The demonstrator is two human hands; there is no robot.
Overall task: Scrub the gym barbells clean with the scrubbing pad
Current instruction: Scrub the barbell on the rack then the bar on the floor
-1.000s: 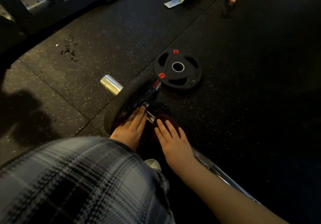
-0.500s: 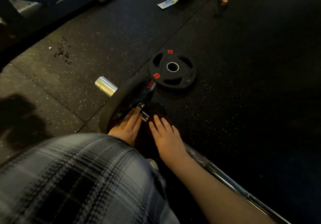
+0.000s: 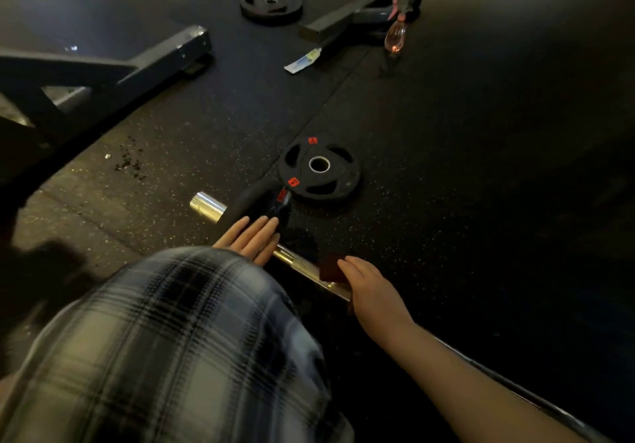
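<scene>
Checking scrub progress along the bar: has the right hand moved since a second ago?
Yes. The right hand, with the scrubbing pad under it, has slid along the bar away from the mounted plate; bare metal now shows between them.

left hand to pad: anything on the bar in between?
Nothing. The head view shows a bare stretch of bar between the left hand, flat against the loaded plate, and the pad under the right hand.
</scene>
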